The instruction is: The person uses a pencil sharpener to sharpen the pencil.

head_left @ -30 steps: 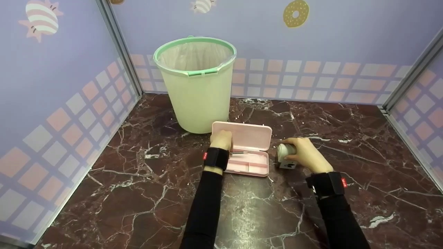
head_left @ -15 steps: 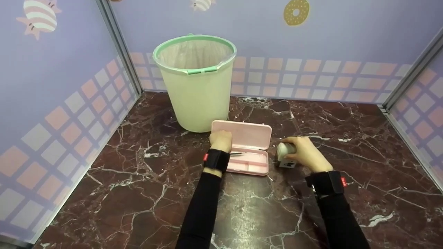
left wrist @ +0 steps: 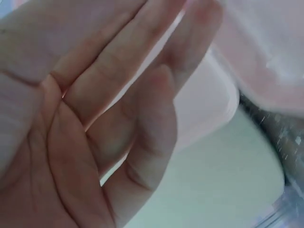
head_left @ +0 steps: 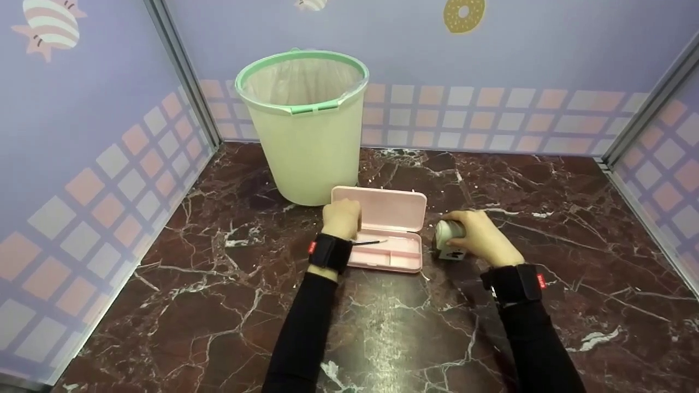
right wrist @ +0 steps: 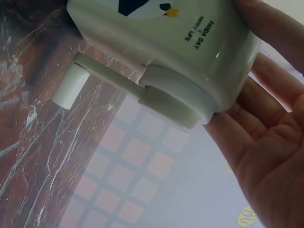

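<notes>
A pink pencil case (head_left: pixel 377 259) stands open on the dark marble-patterned surface, its lid (head_left: pixel 393 210) raised at the back. Over the case's left end is my left hand (head_left: pixel 343 218), hiding part of it. A thin dark stick, like a pencil or pen (head_left: pixel 368 242), shows in the back compartment beside that hand. In the left wrist view, the little and ring fingers (left wrist: pixel 152 118) are bent; the thumb and index tips lie out of frame, so their grip is hidden. To the right of the case, my right hand (head_left: pixel 483 234) holds a pale crank pencil sharpener (right wrist: pixel 199 57) with panda print.
Behind the case stands a tall pale-green bin (head_left: pixel 311 153) with a green rim and a plastic liner, close to the lid. Patterned panels (head_left: pixel 491 114) enclose the surface at the back and both sides. Small white crumbs lie near the bin.
My left hand has shifted slightly left, uncovering more of the dark stick. The right hand and sharpener keep their place; the head view has tilted a little.
</notes>
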{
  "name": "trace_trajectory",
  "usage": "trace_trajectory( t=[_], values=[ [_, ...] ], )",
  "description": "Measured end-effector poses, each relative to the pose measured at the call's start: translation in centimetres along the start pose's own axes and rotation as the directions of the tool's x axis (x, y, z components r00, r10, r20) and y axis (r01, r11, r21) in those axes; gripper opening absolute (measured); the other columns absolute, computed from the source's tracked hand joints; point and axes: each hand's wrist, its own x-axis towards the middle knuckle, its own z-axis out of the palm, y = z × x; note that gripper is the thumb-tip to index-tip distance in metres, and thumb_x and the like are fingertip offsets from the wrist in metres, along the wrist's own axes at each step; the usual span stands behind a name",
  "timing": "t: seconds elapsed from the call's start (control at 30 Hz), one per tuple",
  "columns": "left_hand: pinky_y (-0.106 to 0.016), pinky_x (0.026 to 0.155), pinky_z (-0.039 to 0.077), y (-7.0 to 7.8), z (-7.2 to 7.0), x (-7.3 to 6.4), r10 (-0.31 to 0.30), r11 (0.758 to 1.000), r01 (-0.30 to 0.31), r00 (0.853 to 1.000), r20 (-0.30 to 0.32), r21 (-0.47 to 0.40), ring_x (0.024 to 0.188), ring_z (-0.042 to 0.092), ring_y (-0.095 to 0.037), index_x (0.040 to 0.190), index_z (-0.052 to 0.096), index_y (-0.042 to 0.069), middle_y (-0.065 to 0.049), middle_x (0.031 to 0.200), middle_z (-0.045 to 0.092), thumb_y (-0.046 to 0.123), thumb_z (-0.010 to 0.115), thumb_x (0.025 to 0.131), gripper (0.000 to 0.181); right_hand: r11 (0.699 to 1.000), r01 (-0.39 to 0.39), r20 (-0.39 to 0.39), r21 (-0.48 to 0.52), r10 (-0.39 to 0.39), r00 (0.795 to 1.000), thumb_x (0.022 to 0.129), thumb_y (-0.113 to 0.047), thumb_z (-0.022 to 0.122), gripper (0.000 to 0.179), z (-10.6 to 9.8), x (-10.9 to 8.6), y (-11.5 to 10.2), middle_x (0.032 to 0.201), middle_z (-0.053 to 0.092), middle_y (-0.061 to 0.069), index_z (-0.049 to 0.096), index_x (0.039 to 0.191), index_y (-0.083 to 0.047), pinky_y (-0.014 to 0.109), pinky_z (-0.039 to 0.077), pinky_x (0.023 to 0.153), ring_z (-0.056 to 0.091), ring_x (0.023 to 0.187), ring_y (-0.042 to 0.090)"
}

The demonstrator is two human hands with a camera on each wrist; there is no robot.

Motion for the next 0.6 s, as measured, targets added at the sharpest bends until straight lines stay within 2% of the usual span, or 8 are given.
trace_trajectory(
  t=[0.1,0.17,0.27,0.4,0.5,0.6],
  values=[
    [-0.047,0.081,0.059,-0.8,-1.0,-0.5,-0.025,0.999,0.025,1.0,-0.001,-0.03,0.1,0.071,-0.032,0.091,0.077,0.011,-0.011,0.111,0.073,0.014,0.092,0.063,0.032,1.0,0.013,0.0,-0.008,-0.013,1.0,0.073,0.0,0.079,0.047,-0.2,0.0,-0.1,0.109,0.071,0.024,0.066,0.118,0.006,0.053,0.052,0.09,0.067,0.098,0.039],
    [-0.048,0.082,0.058,-1.3,-1.4,-0.8,-0.054,0.998,0.054,0.999,0.002,-0.032,0.101,0.07,-0.034,0.098,0.075,0.009,-0.013,0.113,0.072,0.017,0.092,0.063,0.04,0.999,0.029,-0.012,-0.018,-0.029,1.0,0.074,-0.001,0.079,0.047,-0.3,0.0,-0.2,0.109,0.071,0.024,0.066,0.118,0.006,0.053,0.052,0.091,0.066,0.098,0.039],
    [-0.049,0.082,0.058,-2.4,-1.6,-1.1,-0.105,0.994,0.106,0.994,0.016,-0.037,0.103,0.07,-0.036,0.108,0.072,0.007,-0.014,0.116,0.072,0.019,0.092,0.064,0.05,0.997,0.064,-0.075,-0.036,-0.067,0.995,0.074,-0.002,0.079,0.045,-0.4,0.1,-1.0,0.111,0.071,0.024,0.066,0.116,0.007,0.053,0.049,0.096,0.064,0.104,0.04],
    [-0.049,0.083,0.058,-3.8,-1.4,-1.0,-0.156,0.986,0.158,0.987,0.046,-0.045,0.105,0.069,-0.035,0.116,0.07,0.007,-0.014,0.117,0.072,0.022,0.09,0.068,0.054,0.989,0.141,-0.163,-0.045,-0.146,0.976,0.074,-0.002,0.08,0.034,-0.1,0.2,-3.0,0.105,0.072,0.02,0.07,0.106,0.004,0.052,0.049,0.097,0.064,0.102,0.038],
    [-0.05,0.084,0.058,-4.7,-0.9,-0.7,-0.169,0.983,0.174,0.982,0.085,-0.055,0.107,0.069,-0.035,0.119,0.07,0.007,-0.014,0.119,0.071,0.024,0.088,0.07,0.055,0.986,0.165,-0.115,-0.03,-0.168,0.979,0.075,-0.005,0.08,0.023,0.6,0.0,-4.8,0.092,0.075,0.016,0.073,0.096,0.001,0.046,0.055,0.086,0.068,0.084,0.03],
    [-0.051,0.086,0.057,-5.3,-0.4,-0.5,-0.168,0.981,0.179,0.977,0.128,-0.074,0.11,0.067,-0.036,0.12,0.069,0.007,-0.014,0.122,0.07,0.026,0.087,0.073,0.054,0.992,0.111,-0.008,-0.055,-0.111,0.994,0.073,-0.007,0.081,0.016,1.7,-0.4,-6.3,0.08,0.073,0.013,0.072,0.084,0.0,0.042,0.057,0.074,0.065,0.069,0.024]
  ],
)
